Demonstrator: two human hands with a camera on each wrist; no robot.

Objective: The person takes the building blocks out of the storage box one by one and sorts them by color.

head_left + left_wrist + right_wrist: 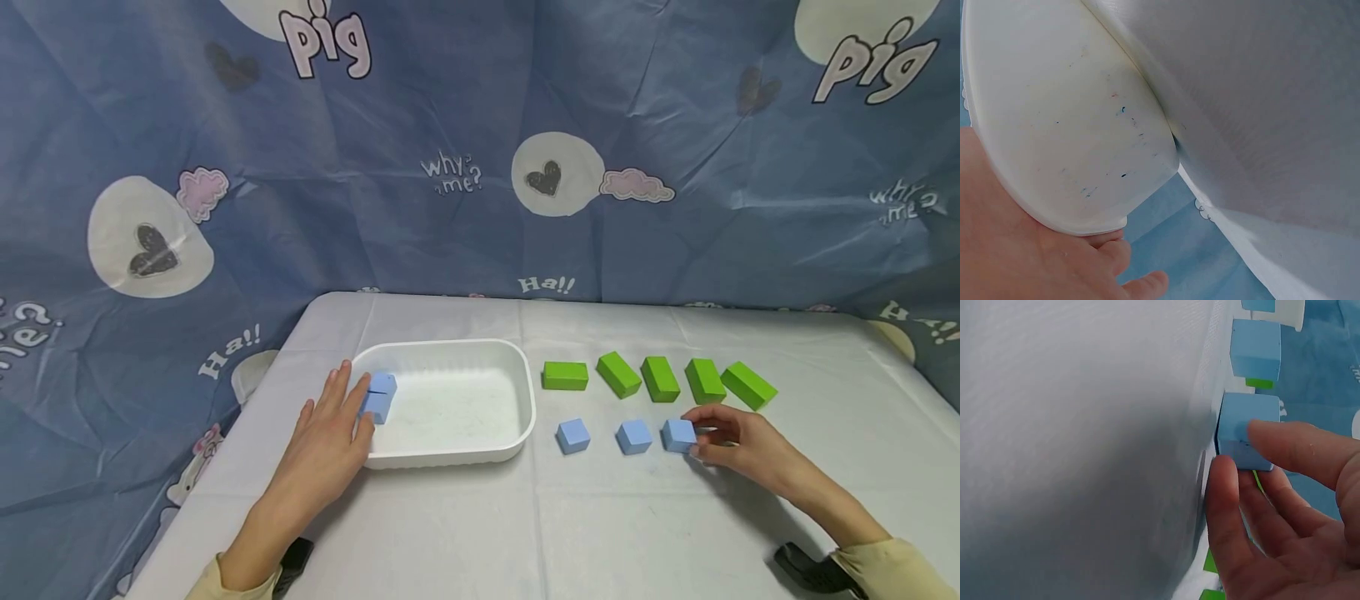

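Observation:
My left hand (330,437) rests at the left end of a white tray (480,457), its fingers extended along the rim. Two blue blocks (383,384) sit in the tray beside those fingers, partly hidden by them. In the left wrist view the tray's outer side (1079,112) fills much of the picture. On the right, my right hand (738,442) has thumb and fingers bent about a blue cube (678,436), pinching it at its near right side. The right wrist view has the thumb across that cube (1235,415); some finger contact is hidden.
Two more blue cubes (634,437), (573,436) stand in line left of the gripped one. Behind them lies a row of several green blocks (660,379), at various angles. A white cloth (600,533) covers the table; a printed blue curtain (450,242) hangs behind.

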